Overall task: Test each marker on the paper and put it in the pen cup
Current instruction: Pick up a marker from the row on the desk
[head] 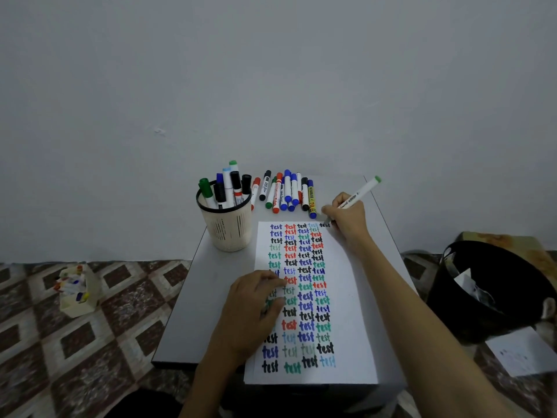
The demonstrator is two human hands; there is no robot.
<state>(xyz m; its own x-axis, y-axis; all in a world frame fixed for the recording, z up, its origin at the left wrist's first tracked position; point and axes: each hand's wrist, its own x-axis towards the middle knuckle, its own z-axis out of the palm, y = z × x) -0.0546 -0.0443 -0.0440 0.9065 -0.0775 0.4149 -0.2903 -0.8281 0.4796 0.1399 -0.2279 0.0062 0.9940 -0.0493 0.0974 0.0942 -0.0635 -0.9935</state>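
Paper [355, 297] is pressed to the desk [211, 297] by the curled left hand [256, 303], its contents not discernible, while the marker [360, 193], likely light and stiff, tip at the far corner, is pinched low on its barrel by the fingers [328, 211] of the right hand [346, 218].

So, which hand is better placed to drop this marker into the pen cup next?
Right. The right hand grips the marker at the far edge of the paper, level with the pen cup; the left hand rests on the paper, steadying it.
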